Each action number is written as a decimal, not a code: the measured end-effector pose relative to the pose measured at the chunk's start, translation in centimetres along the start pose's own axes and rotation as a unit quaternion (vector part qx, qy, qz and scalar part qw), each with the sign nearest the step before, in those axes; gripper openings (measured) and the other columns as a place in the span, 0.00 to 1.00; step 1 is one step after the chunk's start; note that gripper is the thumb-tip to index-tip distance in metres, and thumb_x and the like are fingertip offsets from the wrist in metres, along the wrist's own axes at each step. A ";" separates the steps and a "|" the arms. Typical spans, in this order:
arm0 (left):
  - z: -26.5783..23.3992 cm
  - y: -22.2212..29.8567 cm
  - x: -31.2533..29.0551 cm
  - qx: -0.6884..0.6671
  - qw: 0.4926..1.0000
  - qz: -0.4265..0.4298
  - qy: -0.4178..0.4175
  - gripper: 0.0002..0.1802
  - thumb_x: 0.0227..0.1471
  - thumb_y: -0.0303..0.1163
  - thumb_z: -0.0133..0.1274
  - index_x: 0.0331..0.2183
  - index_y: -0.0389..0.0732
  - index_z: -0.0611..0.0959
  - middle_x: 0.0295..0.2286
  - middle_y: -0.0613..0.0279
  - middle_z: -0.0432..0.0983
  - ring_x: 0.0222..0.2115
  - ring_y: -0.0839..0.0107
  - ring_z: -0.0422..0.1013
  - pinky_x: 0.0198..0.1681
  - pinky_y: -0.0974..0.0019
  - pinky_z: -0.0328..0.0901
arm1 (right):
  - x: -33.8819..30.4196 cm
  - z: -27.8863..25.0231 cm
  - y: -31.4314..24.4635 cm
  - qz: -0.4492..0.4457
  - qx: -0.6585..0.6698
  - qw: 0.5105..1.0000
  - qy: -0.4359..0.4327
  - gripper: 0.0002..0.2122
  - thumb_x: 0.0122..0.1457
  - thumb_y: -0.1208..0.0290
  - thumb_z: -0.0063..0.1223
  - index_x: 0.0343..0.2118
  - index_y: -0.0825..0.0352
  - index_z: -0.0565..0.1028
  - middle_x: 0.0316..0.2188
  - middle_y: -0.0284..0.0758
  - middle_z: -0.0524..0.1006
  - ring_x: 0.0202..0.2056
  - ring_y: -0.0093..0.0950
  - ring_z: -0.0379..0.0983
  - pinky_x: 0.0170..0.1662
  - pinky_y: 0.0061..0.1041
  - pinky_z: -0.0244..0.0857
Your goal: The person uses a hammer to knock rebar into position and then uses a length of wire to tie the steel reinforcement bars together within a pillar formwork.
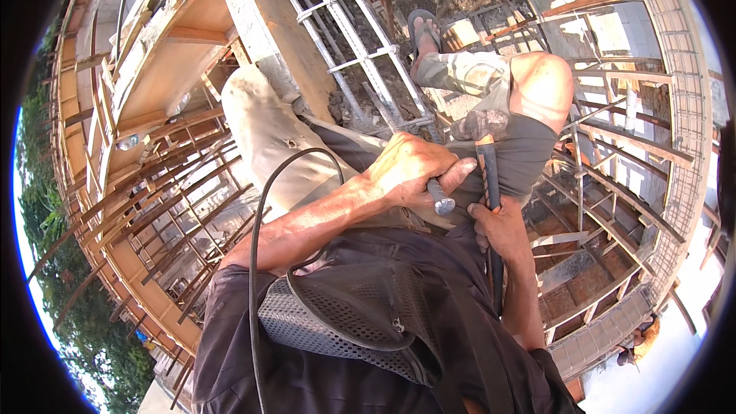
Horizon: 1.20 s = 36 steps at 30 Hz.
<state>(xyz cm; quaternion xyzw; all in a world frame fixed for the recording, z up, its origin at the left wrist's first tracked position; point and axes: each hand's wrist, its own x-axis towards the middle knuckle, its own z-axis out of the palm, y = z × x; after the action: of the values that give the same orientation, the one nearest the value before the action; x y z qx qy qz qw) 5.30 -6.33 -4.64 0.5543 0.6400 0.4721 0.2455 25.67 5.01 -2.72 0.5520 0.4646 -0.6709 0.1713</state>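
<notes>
Left hand (pixel 414 169) closed round a metal rod (pixel 441 199), right hand (pixel 501 224) wrapped round a hammer (pixel 489 172) over the right thigh's (pixel 530 142) inner edge! Both look stiff; the hammer's probably head-heavy, best gripped low down.

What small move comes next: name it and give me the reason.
Probably bring the head of the hammer over the blunt end of the metal rod to line it up. The left hand is closed around the rod, that end sticking out of the fist, while the right hand holds the hammer by its handle, its head off to one side.
</notes>
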 end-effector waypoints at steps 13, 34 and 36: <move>-8.6 9.6 7.4 -0.128 0.982 0.107 0.090 0.08 0.56 0.33 0.58 0.30 0.39 0.83 0.17 0.68 0.70 0.16 0.72 0.67 0.18 0.65 0.61 | 0.1 -0.9 -0.1 -0.010 0.008 1.000 -0.018 0.09 0.57 0.73 0.56 0.23 0.66 0.68 0.13 0.30 0.67 0.12 0.21 0.64 0.15 0.24 0.59; -2.0 1.3 16.2 0.104 0.975 -0.143 0.133 0.31 0.62 0.53 0.50 0.19 0.36 0.77 0.13 0.69 0.65 0.16 0.78 0.62 0.21 0.65 0.61 | 0.8 -2.1 1.6 -0.078 0.016 0.994 -0.080 0.13 0.58 0.70 0.56 0.22 0.68 0.67 0.11 0.31 0.67 0.10 0.24 0.67 0.12 0.26 0.60; -1.1 0.6 15.5 0.084 0.976 -0.162 0.120 0.33 0.61 0.54 0.51 0.18 0.34 0.77 0.12 0.64 0.66 0.17 0.76 0.63 0.24 0.61 0.63 | 0.9 -2.1 1.8 -0.077 0.026 0.993 -0.083 0.12 0.58 0.70 0.56 0.22 0.67 0.67 0.11 0.31 0.67 0.10 0.24 0.67 0.12 0.26 0.59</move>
<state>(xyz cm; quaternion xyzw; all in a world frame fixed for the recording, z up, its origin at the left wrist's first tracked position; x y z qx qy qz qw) 0.50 7.87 -0.41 0.4009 0.7837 0.4337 0.1926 27.91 6.03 -4.23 0.4612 0.4722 -0.7374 0.1432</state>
